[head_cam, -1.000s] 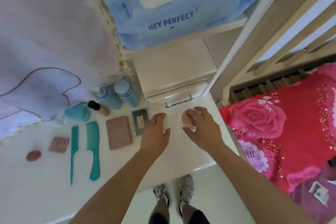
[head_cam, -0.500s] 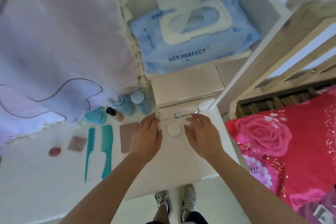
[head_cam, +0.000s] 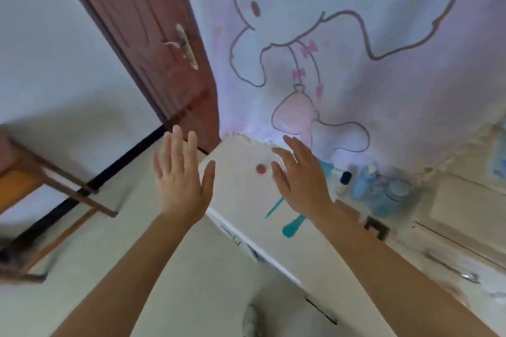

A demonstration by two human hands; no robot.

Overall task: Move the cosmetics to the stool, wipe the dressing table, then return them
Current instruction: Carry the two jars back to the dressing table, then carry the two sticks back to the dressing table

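Observation:
My left hand [head_cam: 182,175] hangs in the air beside the left end of the white dressing table [head_cam: 241,194], fingers straight and spread, holding nothing. My right hand [head_cam: 299,178] hovers over the tabletop with fingers extended, empty. A small red round compact [head_cam: 260,168] lies just left of my right hand's fingers. Two teal combs [head_cam: 293,226] show partly from under my right wrist. Blue bottles [head_cam: 365,183], a dark-capped bottle [head_cam: 345,176] and a round-lidded jar [head_cam: 395,191] stand at the back right. A wooden stool [head_cam: 24,186] sits at the far left.
A brown door [head_cam: 153,35] with a metal handle stands behind the table's left end. A pink cartoon cloth [head_cam: 342,44] hangs over the back of the table. A dark square compact [head_cam: 376,228] lies near my right forearm. Pale floor lies between stool and table.
The view has swung left from the drawer side to the table's left end. Both hands have left the round jar and moved left, now open in the air.

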